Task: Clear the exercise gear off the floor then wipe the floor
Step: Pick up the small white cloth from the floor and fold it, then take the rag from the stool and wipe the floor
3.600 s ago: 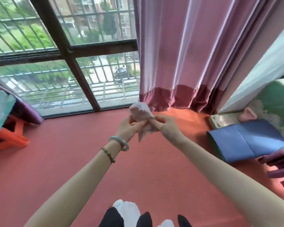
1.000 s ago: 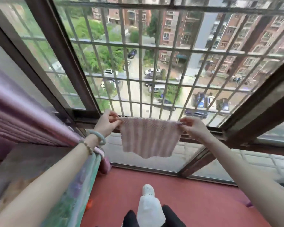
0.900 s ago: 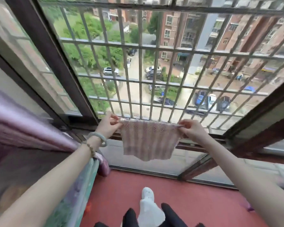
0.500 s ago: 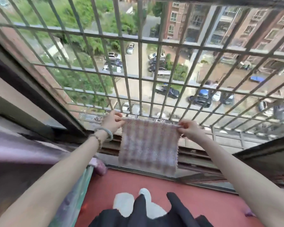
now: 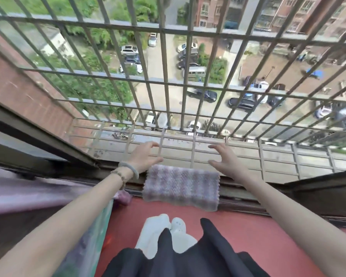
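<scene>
A: Entry one, fingers?

B: Left hand: fingers spread, slightly bent, thumb apart from the index, holding nothing. Right hand: likewise, fingers loose, thumb out, palm empty. Each hovers over one upper corner of the cloth.

A: Entry two, cloth?

B: Cloth: one piece, purple-and-white check, nubbly weave. It is draped over the window track, with the top edge at the ledge and the lower edge hanging towards the floor. The left thumb is just above its top left corner; whether they touch cannot be told. The right thumb is near the top right corner, apart from it.

A: On the wrist?

B: Left wrist: one pale bangle and one bead bracelet beside it.

A: Beyond the hands?

B: Ledge: grey slats outside the window. Grille: metal bars rising from the ledge. Parked cars and brick buildings lie far below.

A: Nearer the body?

B: Floor: red, under the cloth's lower edge. Shoes: white, a pair, side by side on the floor. Dark clothing lies over them. Curtain: purple, at the left. A greenish panel stands beside it; what it is cannot be told.
</scene>
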`<state>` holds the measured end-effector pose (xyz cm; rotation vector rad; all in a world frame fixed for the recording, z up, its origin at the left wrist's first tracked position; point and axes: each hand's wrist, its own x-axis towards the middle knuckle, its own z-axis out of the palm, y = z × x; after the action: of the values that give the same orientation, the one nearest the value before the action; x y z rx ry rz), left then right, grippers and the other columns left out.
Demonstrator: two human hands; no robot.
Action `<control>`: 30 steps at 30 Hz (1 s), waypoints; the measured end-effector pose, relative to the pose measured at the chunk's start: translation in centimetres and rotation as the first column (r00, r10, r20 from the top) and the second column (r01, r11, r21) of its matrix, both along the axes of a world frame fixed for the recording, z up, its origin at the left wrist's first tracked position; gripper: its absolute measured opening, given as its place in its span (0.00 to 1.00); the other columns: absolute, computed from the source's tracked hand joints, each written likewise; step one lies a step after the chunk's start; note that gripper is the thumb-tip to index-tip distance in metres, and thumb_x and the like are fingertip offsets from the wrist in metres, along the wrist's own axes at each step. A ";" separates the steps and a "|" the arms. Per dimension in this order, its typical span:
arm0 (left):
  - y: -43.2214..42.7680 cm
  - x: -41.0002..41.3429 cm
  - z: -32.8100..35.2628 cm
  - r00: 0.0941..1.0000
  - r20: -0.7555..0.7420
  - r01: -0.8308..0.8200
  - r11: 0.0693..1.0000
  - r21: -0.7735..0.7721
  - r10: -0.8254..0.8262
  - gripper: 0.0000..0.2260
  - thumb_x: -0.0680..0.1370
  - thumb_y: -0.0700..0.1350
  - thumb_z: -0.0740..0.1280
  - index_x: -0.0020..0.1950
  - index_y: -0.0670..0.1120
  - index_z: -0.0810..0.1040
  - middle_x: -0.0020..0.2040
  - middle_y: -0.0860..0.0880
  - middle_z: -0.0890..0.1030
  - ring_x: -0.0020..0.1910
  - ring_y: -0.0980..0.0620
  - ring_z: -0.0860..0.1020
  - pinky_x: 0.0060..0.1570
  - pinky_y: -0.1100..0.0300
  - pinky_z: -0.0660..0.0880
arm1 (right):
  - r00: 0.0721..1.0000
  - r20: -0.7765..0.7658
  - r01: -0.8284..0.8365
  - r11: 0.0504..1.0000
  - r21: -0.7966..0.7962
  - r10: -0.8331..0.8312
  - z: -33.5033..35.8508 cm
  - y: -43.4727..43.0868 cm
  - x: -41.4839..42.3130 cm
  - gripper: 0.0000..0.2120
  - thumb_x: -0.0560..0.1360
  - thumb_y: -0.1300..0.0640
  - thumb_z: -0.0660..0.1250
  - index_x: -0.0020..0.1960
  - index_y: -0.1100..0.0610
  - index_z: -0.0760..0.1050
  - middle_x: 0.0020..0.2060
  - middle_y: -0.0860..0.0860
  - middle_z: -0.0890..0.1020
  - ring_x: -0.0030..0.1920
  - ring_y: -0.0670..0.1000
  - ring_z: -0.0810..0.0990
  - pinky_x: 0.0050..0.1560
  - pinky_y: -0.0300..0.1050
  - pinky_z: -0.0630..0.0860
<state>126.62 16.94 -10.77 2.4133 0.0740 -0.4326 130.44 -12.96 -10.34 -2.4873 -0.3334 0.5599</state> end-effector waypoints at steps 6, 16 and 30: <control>-0.9 -5.3 -1.9 0.808 0.086 0.496 0.752 0.435 -0.582 0.44 0.67 0.74 0.55 0.71 0.45 0.65 0.70 0.45 0.70 0.69 0.48 0.66 0.67 0.51 0.58 | 0.883 0.226 -0.379 0.908 -0.177 0.412 -1.8 0.6 -6.3 0.33 0.69 0.41 0.64 0.69 0.58 0.67 0.66 0.61 0.72 0.66 0.61 0.71 0.65 0.56 0.68; -1.5 -7.2 -3.2 0.797 0.093 0.463 0.703 0.539 -0.597 0.41 0.67 0.70 0.59 0.72 0.46 0.62 0.69 0.46 0.72 0.68 0.48 0.66 0.67 0.50 0.55 | 0.887 0.098 -0.420 0.878 -0.230 0.451 -1.4 1.2 -7.2 0.41 0.68 0.33 0.55 0.73 0.57 0.62 0.70 0.59 0.68 0.71 0.60 0.65 0.70 0.55 0.63; 3.9 -17.0 2.2 0.937 0.347 0.000 0.991 0.132 -0.046 0.38 0.68 0.67 0.61 0.72 0.45 0.66 0.67 0.47 0.73 0.68 0.49 0.69 0.67 0.61 0.58 | 0.878 0.152 -0.478 0.842 0.250 0.453 5.6 11.5 -10.5 0.25 0.70 0.47 0.67 0.64 0.53 0.73 0.60 0.51 0.77 0.60 0.49 0.75 0.63 0.43 0.71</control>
<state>109.63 20.81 -8.60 2.5844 -0.0862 -0.0025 119.93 -1.46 -4.73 -2.1527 -1.0039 0.5471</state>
